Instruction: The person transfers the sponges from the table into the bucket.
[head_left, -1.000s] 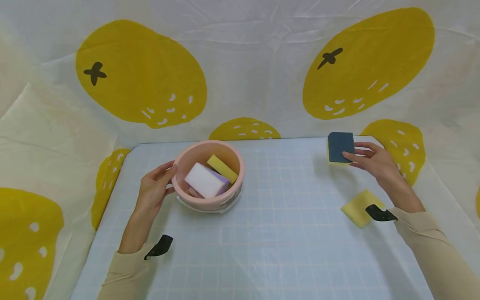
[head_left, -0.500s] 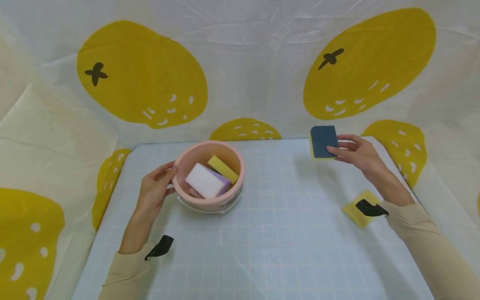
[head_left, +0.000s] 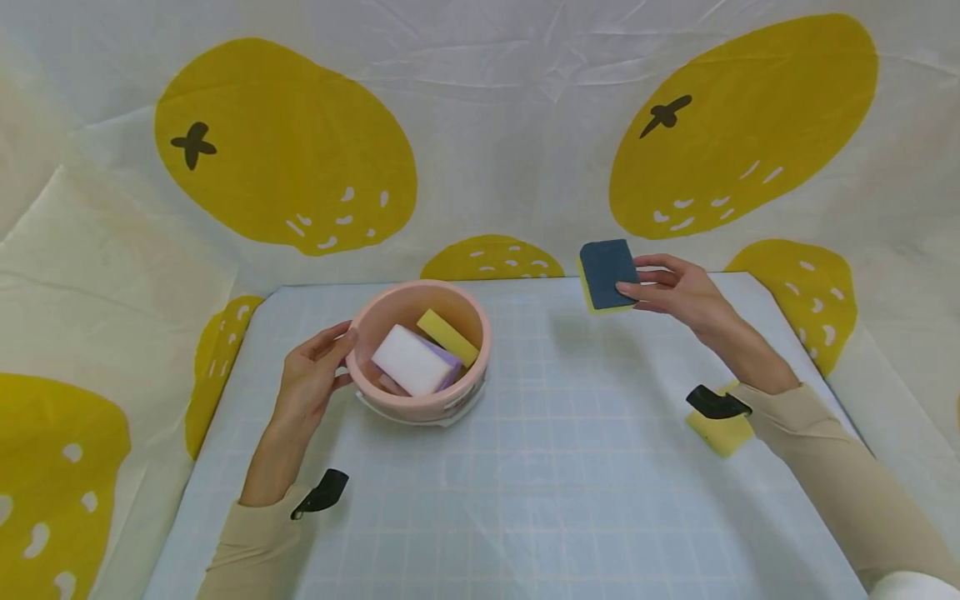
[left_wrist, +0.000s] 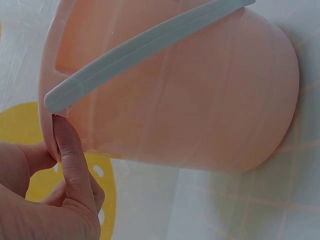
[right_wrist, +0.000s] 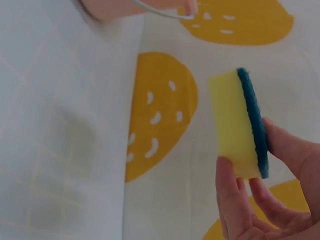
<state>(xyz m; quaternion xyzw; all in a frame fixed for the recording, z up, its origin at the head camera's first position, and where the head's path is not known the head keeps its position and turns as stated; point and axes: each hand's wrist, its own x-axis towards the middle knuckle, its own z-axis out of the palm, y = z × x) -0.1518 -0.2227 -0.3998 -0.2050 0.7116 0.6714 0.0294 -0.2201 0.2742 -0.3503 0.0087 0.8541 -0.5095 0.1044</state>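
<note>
My left hand (head_left: 311,375) pinches the rim of a pink bucket (head_left: 420,408) at its left side; the left wrist view shows the thumb and fingers on either side of that rim, below the pale handle (left_wrist: 145,52). Inside the bucket lie a white sponge (head_left: 411,361), a yellow sponge (head_left: 447,337) and a purple piece (head_left: 454,367) partly under the white one. To the right, above the table, my right hand (head_left: 686,296) pinches a scouring sponge (head_left: 606,273) by its edge. Its yellow foam and dark blue scrubbing side both show in the right wrist view.
A yellow sponge (head_left: 722,429) lies on the table at the right, partly covered by my right sleeve and wrist strap. The table (head_left: 525,500) has a pale blue checked cover. A white cloth with yellow fruit prints (head_left: 285,150) hangs behind and at the sides.
My right hand has carried the scouring sponge leftward and slightly up, closer to the bucket. The left hand and the bucket have stayed where they were.
</note>
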